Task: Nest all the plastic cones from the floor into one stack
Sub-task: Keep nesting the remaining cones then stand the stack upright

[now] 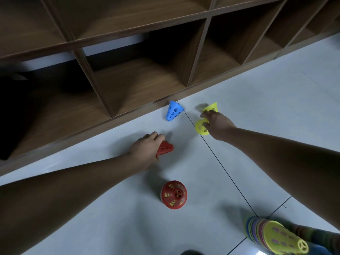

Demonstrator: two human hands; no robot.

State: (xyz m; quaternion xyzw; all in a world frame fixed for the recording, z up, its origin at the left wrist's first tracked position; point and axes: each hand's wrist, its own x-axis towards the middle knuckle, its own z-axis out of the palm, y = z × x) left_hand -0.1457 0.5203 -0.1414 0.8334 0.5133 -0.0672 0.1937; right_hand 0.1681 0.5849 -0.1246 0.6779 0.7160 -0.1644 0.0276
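Note:
My left hand (145,149) is closed around a red perforated cone (165,148) lying on its side on the pale tile floor. My right hand (217,124) grips a yellow cone (201,127), fingers hooked in its holes; a second yellow cone (211,107) lies just beyond the fingertips. A blue cone (173,111) stands by the shelf base. A red cone (174,194) with yellow showing through its holes stands upright nearer to me. A tall multicoloured nested stack topped in yellow (276,236) lies at bottom right.
A low wooden cubby shelf (128,85) with open compartments runs diagonally across the top and left. Dark grout lines (220,162) cross the floor. My knee or clothing sits behind the stack at the bottom right corner.

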